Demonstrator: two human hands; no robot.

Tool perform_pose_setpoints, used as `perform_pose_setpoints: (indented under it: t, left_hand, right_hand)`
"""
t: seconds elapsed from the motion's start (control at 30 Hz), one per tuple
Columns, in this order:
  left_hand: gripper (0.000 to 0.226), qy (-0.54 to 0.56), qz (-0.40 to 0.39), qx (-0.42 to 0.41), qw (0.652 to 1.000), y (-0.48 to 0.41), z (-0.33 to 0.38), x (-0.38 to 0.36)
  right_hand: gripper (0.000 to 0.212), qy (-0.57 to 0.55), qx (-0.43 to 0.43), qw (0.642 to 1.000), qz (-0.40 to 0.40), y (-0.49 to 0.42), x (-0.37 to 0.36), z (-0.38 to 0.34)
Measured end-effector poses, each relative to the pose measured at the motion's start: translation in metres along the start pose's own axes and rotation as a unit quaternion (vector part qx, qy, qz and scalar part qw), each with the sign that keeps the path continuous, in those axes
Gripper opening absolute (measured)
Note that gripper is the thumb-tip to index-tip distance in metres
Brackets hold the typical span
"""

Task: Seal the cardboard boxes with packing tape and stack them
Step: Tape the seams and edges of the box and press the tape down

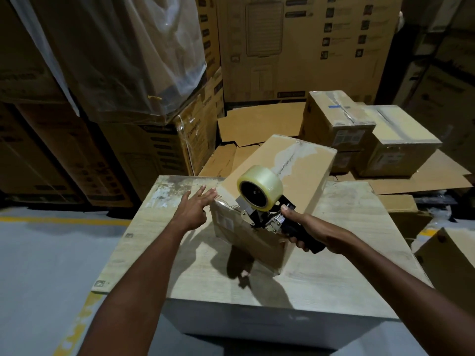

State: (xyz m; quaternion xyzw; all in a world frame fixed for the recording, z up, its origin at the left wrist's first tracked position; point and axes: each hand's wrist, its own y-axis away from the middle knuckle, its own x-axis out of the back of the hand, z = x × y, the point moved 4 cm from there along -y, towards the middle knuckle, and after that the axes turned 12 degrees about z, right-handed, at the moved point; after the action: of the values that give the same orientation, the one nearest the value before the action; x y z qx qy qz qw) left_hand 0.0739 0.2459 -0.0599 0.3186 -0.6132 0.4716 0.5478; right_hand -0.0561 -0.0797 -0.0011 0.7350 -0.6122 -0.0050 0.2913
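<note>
Long brown cardboard box point(305, 176) lies on the pale wooden table point(339, 258), angled, with clear tape along its top seam. Black-handled tape dispenser with clear roll point(260, 191) sits against the box's near end. Right hand point(305, 233) is clamped round the dispenser handle. Left hand point(195, 209) is spread, straight fingertips touching the box's near-left top edge. 2 taped brown boxes point(339, 119) stand behind on flattened cardboard sheets point(257, 124).

Pale wooden table point(347, 253), clear plastic sheeting point(154, 60), yellow-lined grey floor point(38, 265)
</note>
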Motion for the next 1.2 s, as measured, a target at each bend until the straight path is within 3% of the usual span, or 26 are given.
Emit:
perform_pose_setpoints:
  t: [0.2,0.4,0.6,0.87,0.93,1.1,1.2]
  left_hand:
    - [0.089,-0.121,0.005,-0.073,0.990,0.004,0.029,0.006]
    - [0.095,-0.005,0.001,-0.005,1.000,0.010,0.047,-0.002]
    - [0.093,0.026,-0.016,0.020,0.999,0.009,0.046,0.005]
    - [0.056,0.046,-0.013,0.068,0.997,0.002,0.059,0.007]
    - [0.067,0.044,-0.018,0.103,0.994,-0.003,0.067,0.007]
    - [0.135,0.058,-0.001,0.179,0.982,-0.005,0.103,0.005]
    - [0.150,0.055,-0.019,0.186,0.981,-0.003,0.106,0.003]
  right_hand:
    - [0.070,-0.025,0.003,1.000,-0.007,0.006,0.000,0.001]
    - [0.076,-0.020,0.024,0.999,0.007,0.003,-0.004,0.003]
    - [0.076,-0.030,0.032,0.998,0.034,0.015,0.009,0.019]
    - [0.087,-0.029,0.020,0.998,0.048,0.046,0.043,0.060]
    - [0.088,-0.022,0.027,0.998,0.045,0.048,0.041,0.056]
    - [0.088,-0.026,0.014,0.999,0.041,0.053,0.042,0.057]
    - [0.082,-0.038,0.014,0.998,0.046,0.056,0.037,0.059]
